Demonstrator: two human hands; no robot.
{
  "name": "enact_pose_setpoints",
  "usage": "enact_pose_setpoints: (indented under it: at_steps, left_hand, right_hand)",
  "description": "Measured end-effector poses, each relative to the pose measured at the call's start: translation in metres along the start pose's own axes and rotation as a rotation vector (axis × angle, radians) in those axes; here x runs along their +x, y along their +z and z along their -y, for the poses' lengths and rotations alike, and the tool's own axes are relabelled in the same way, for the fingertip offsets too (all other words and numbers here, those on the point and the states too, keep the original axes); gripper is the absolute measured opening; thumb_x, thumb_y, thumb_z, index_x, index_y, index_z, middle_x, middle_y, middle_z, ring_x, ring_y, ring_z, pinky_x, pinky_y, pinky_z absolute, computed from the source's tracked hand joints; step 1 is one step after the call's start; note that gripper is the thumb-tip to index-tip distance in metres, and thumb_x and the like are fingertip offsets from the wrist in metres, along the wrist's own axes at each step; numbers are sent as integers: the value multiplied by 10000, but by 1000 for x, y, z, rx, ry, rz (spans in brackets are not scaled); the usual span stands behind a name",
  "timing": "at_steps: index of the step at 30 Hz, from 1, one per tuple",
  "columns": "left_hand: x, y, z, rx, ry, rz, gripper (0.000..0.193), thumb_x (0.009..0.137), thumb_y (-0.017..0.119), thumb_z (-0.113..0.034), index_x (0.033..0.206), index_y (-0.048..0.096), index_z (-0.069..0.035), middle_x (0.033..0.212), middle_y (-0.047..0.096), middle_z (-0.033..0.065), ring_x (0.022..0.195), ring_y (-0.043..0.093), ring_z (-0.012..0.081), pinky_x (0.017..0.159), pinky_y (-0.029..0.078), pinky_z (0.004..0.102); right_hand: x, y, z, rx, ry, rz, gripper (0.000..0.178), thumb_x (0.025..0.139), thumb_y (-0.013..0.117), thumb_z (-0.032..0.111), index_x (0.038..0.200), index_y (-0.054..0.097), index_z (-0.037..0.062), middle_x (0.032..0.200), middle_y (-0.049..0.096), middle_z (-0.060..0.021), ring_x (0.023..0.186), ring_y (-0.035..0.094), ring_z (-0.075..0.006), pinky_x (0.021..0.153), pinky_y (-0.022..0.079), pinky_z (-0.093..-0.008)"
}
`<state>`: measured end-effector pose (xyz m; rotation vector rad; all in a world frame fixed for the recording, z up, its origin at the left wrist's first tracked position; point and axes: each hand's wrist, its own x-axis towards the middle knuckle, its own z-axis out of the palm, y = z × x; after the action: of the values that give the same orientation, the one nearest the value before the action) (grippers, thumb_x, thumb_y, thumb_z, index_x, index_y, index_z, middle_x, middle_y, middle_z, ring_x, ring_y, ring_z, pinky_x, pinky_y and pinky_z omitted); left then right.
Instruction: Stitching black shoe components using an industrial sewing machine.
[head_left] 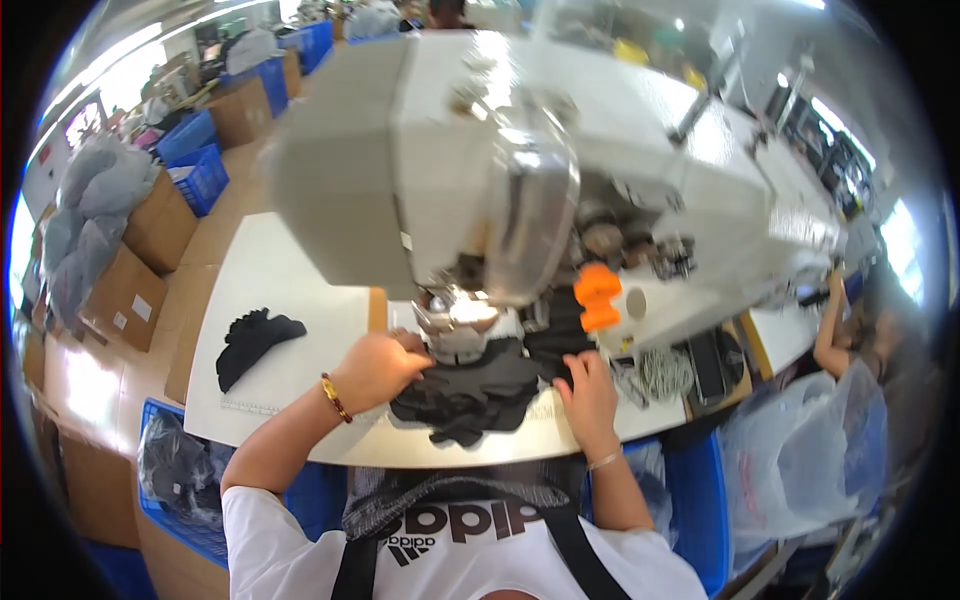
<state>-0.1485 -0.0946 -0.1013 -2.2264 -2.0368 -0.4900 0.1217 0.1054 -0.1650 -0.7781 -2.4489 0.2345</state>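
Note:
Black fabric pieces with wavy, lobed edges [468,392] lie under the needle area of a large white sewing machine [340,170]. My left hand [378,370] is closed at their left edge, its fingertips gripping the cloth close beside the presser foot [458,343]. At the right, my right hand [588,392] bends its thumb and fingers onto the edge of another part of the black cloth [560,342]. A separate black fabric piece with a scalloped edge [255,343] rests on the white table [290,280] to the left.
An orange part [597,297] sits on the machine's right side. Coiled pale cord [665,374] lies on the table's right. Blue crates [700,510] with bagged goods flank me below the table edge. Cardboard boxes [125,290] stand far left, and another person's arm [828,330] shows at right.

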Motion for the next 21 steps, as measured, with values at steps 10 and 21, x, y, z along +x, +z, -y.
enact_pose_setpoints:
  at_steps: [10,21]
  left_hand:
    - [-10,3,-3,-56,-24,-9,147,789,648,-229,887,689,-127,858,632,55,854,625,255,686,510,381]
    - [-4,-13,-40,287,89,-153,91,733,593,-101,810,567,-61,865,588,72,885,620,214,560,529,302]
  right_hand:
    - [-12,-2,13,-40,-31,-28,427,666,766,74,1037,563,14,987,509,-135,947,522,-332,803,444,-401]
    - [7,-12,0,-126,-68,-115,192,723,685,20,864,557,49,886,543,-99,855,525,-323,710,445,-402]
